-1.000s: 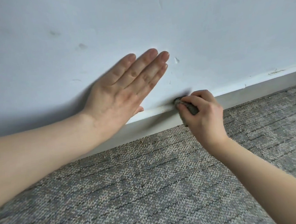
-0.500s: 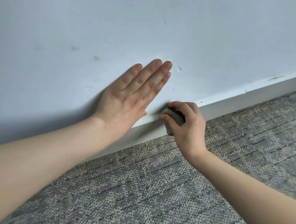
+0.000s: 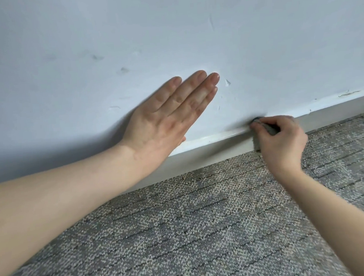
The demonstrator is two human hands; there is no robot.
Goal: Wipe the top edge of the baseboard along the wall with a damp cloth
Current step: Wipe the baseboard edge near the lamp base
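A white baseboard [image 3: 215, 145] runs along the foot of the pale wall [image 3: 170, 32], rising toward the right. My right hand [image 3: 282, 141] grips a small grey cloth [image 3: 271, 129], bunched in its curled fingers and pressed on the baseboard's top edge. Most of the cloth is hidden by the fingers. My left hand [image 3: 167, 119] lies flat on the wall to the left, fingers straight and together, its heel at the baseboard's top edge.
Grey patterned carpet [image 3: 193, 233] covers the floor below the baseboard. The wall has small scuffs and a chipped spot [image 3: 227, 82] near my left fingertips. A dirty streak [image 3: 347, 94] marks the baseboard's top edge at the far right.
My right hand slid the cloth left along the top edge toward my left hand, then back right, so the gap between the hands is wide again. My left hand stayed flat on the wall.
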